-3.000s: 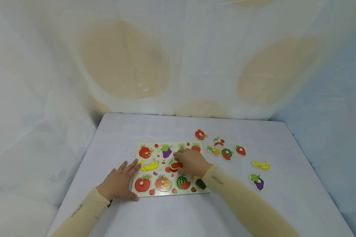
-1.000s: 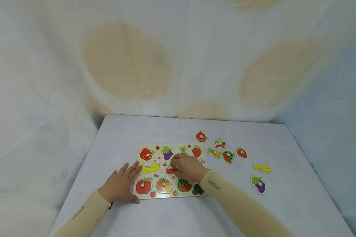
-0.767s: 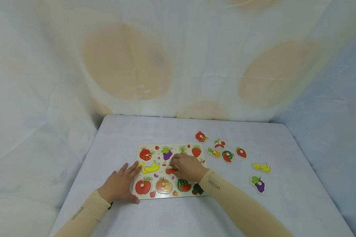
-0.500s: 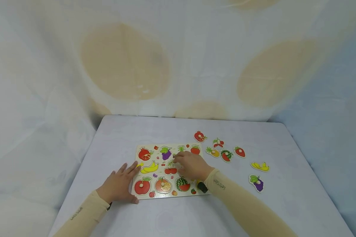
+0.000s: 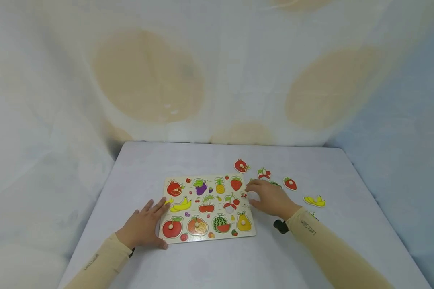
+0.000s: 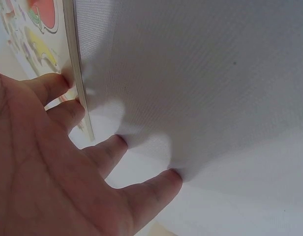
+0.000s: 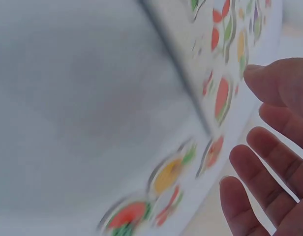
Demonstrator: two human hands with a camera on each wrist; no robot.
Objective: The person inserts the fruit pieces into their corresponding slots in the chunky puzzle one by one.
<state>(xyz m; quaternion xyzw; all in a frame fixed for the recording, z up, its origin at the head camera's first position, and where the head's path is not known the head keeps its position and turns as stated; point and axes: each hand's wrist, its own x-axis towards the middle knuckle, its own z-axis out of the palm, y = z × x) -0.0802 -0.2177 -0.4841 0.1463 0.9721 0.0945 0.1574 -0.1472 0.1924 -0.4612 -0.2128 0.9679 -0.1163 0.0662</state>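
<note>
A fruit puzzle board (image 5: 185, 238) lies flat on the white table. My left hand (image 5: 141, 227) is spread at its left side; in the left wrist view two fingertips reach the board's edge while two others rest on the table. The red cherries (image 5: 207, 205) sit in the middle of the board. Knobs stand on the apple (image 5: 172, 227), orange (image 5: 197, 226) and pear (image 5: 244, 222) pieces in the front row. Off the board's right edge, my right hand (image 5: 271, 199) holds nothing, its fingers loosely bent and apart in the right wrist view.
Loose knobbed pieces lie right of the board: a pomegranate (image 5: 240, 165), cherries (image 5: 264, 173), a strawberry (image 5: 290, 184) and bananas (image 5: 315, 201). My right hand and sleeve partly cover the watermelon, pineapple and grapes pieces. A pale patterned curtain (image 5: 238, 80) hangs behind the table.
My right hand has drawn away from the cherries and moved right, off the board, uncovering its right half. The left hand has stayed at the board's left edge.
</note>
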